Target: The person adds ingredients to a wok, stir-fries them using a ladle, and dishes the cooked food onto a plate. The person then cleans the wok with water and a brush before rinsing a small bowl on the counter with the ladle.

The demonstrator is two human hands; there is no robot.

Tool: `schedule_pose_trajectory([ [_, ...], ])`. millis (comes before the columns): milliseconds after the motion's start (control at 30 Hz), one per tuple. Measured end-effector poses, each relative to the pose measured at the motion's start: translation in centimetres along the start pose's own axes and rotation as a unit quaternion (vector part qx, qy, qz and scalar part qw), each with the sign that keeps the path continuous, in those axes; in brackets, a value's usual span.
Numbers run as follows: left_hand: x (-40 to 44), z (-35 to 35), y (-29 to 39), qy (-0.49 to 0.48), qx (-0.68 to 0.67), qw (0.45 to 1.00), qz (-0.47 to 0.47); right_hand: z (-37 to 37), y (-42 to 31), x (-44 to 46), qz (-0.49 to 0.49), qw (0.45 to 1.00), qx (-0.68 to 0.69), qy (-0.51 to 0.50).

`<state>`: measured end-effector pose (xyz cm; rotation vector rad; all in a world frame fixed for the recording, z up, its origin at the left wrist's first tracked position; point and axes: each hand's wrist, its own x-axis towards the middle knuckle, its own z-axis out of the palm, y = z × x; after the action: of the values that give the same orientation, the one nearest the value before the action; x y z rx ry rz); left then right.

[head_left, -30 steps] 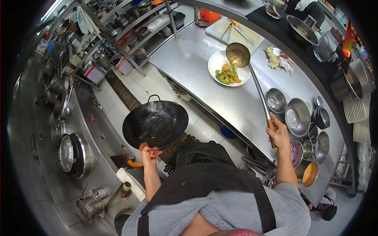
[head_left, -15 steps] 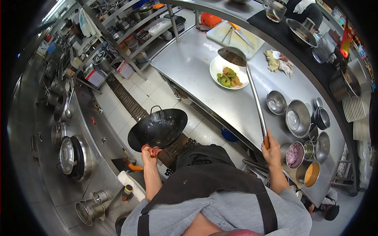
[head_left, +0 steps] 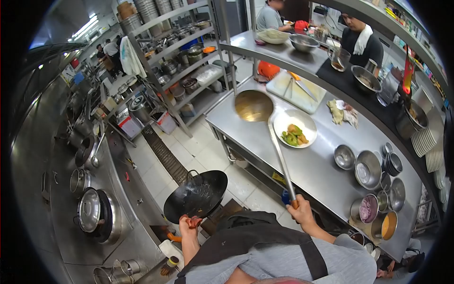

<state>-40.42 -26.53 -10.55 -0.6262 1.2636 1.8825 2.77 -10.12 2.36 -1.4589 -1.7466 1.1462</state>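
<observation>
Working remotely, I look through one head-worn camera, forward and down past the wearer's apron (head_left: 250,240); the left hand (head_left: 189,227) and right hand (head_left: 303,212) are near, the shelves (head_left: 182,45) farther off, everything bowing outward as through a wide lens

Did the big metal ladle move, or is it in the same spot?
Yes. The ladle head moved left in the view: before, it was over the white plate's edge; now it's left of the plate.

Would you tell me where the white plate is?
In the head view, the white plate lies right of centre on the counter, in front of the cutting board and right of the ladle bowl.
</observation>
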Motion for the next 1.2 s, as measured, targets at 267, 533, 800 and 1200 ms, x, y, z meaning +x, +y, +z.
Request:
schedule_pose_trajectory([
  [267,-4.6,-1.5,8.6,-0.055,-0.079,0.992,0.081,14.4,-3.6,5.7,-0.179,0.954,-0.085,-0.226],
  [533,-9.7,-6.1,12.0,-0.067,-0.11,0.97,0.208,20.3,-7.3,9.0,-0.224,0.874,-0.124,-0.413],
  [800,-19.4,-8.0,8.1,0.019,-0.172,0.926,0.335,22.2,-11.5,14.3,-0.318,0.768,-0.119,-0.544],
  [1200,-30.2,-18.7,-3.3,0.233,-0.285,0.847,0.383,25.1,-11.7,15.9,-0.401,0.624,-0.049,-0.668],
])
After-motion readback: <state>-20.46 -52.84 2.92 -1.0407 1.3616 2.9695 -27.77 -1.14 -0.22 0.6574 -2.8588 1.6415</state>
